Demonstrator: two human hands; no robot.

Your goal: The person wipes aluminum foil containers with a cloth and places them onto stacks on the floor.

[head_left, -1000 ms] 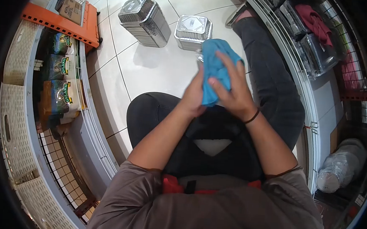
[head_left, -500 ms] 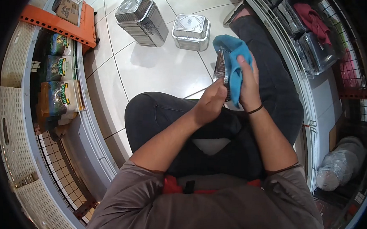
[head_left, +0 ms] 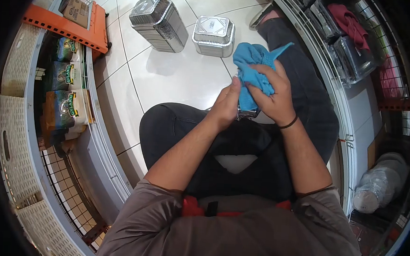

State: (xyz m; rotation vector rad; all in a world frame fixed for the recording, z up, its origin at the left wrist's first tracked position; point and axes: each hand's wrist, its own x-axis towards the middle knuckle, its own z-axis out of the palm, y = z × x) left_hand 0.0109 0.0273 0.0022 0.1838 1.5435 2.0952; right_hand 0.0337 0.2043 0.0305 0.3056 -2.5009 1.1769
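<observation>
Above my lap, my left hand (head_left: 225, 103) grips the near left side of a foil tray (head_left: 247, 114), which is mostly hidden under a blue cloth (head_left: 250, 58). My right hand (head_left: 274, 92) holds the bunched cloth against the tray, with one corner sticking out to the upper right. On the floor ahead stand a tall stack of foil trays (head_left: 166, 29) and, to its right, a shorter stack (head_left: 214, 37). Both stacks have an upside-down tray on top.
On the left, a shelf (head_left: 89, 97) holds labelled packs (head_left: 67, 108), and an orange metal frame (head_left: 65, 25) carries a cardboard box (head_left: 76, 11). At right, another shelf holds dark plastic-wrapped packs (head_left: 354, 59), a red cloth (head_left: 347, 24) and wrapped round containers (head_left: 380, 183).
The tray has tilted from nearly upright to flatter beneath the cloth. My right hand has come over the cloth and bunched it, and my left hand has shifted slightly left.
</observation>
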